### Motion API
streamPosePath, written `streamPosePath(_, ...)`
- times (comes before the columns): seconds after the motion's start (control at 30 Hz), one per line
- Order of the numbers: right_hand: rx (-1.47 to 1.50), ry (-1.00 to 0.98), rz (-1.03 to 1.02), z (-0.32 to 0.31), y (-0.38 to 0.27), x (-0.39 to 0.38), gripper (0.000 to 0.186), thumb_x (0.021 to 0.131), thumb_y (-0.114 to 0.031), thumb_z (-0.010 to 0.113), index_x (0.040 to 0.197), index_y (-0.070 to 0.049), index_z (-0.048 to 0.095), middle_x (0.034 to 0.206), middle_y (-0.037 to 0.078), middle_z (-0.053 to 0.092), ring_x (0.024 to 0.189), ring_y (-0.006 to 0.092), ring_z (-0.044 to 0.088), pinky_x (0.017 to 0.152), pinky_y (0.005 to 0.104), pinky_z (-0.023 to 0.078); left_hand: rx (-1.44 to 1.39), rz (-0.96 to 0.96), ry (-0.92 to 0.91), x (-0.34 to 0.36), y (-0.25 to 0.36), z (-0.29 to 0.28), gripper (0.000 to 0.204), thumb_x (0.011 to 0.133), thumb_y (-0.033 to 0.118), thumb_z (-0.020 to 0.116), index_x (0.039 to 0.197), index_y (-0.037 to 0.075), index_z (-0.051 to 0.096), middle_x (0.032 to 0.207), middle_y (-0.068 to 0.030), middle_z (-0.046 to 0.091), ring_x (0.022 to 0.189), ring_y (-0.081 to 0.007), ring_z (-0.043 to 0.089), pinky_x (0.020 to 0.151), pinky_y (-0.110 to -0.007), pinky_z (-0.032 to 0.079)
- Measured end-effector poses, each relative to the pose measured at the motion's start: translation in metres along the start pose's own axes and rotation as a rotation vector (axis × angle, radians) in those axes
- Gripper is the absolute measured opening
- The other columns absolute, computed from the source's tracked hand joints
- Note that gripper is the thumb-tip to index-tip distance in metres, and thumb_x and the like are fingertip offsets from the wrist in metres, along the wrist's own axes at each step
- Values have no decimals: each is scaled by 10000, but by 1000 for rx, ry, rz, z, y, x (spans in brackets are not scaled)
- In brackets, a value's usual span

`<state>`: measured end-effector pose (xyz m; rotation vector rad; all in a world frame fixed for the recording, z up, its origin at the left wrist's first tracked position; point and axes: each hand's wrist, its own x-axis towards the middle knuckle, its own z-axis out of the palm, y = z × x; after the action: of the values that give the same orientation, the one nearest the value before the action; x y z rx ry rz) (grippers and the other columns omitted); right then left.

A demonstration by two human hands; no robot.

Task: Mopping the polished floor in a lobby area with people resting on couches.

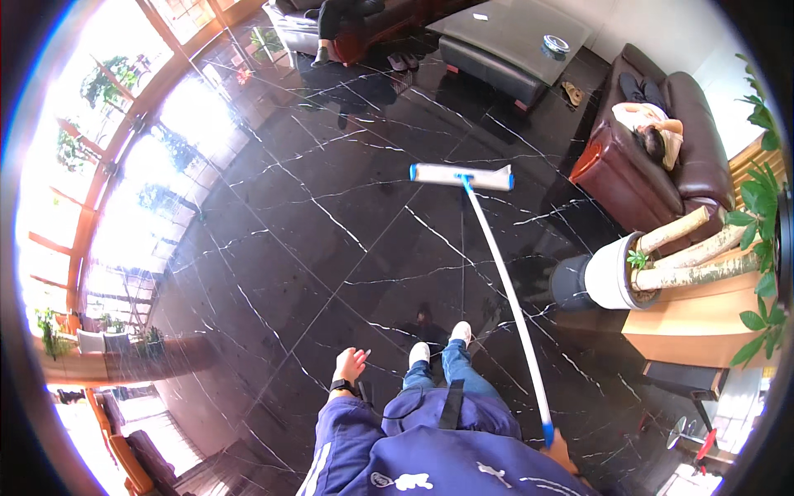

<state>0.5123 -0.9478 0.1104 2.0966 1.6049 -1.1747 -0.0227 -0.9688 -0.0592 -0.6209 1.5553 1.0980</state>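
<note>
apparently mopping dark floor: gripping mop with right hand at five o'clock, left hand loosely half-open; next, probably steering mop head around twelve.

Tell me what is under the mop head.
Dark, white-veined floor shows all around the mop head; the strip directly beneath is covered and cannot be seen.

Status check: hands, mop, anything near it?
Right hand gripping mop, left hand off it. Mop's head on floor. Planter right of mop, not touching.
</note>
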Motion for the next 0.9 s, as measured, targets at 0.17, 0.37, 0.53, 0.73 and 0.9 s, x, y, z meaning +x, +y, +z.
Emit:
streamPosePath(0.17, -144, 32, 67, 48, 71, -108, 308, 597, -32, 500, 882, -40, 384, 778, 222, 517, 778, 378, 500, 612, 426, 394, 155, -80, -6, 7, -18, -5, 201, 771, 203, 396, 938, 95, 427, 940, -57, 520, 775, -168, 511, 648, -318, 365)
streamPosePath(0.37, -276, 153, -166, 43, -11, -14, 314, 604, -31, 496, 900, -22, 394, 773, 208, 523, 751, 348, 523, 605, 426, 405, 230, 2, -194, -12, -13, -2, 282, 781, 227, 404, 1027, 88, 408, 909, -63, 522, 747, -149, 519, 645, -298, 382)
streamPosePath(0.53, 5, -44, -87, -19, -217, 115, 517, 622, 21, 464, 1073, 9, 212, 550, 132, 462, 361, 188, 467, 287, 315, 358, 161, 43, -106, -16, -36, -38, 262, 779, 219, 402, 1011, 98, 423, 885, -51, 530, 710, -139, 524, 592, -283, 386)
streamPosePath(0.73, 20, 121, -372, 27, -373, 208, 373, 611, -85, 512, 917, 2, 318, 735, 226, 529, 660, 325, 553, 546, 367, 448, 102, 9, -56, -29, -82, -78, 307, 789, 252, 372, 1030, 64, 392, 1003, -79, 495, 797, -155, 511, 628, -288, 376)
streamPosePath(0.9, 16, 232, -599, 72, -273, 184, 500, 598, -49, 514, 1042, 6, 291, 601, 144, 507, 477, 229, 530, 402, 319, 420, 0, -19, 15, -38, -127, -114, 280, 768, 230, 380, 979, 50, 424, 988, -86, 506, 781, -177, 508, 617, -301, 368)
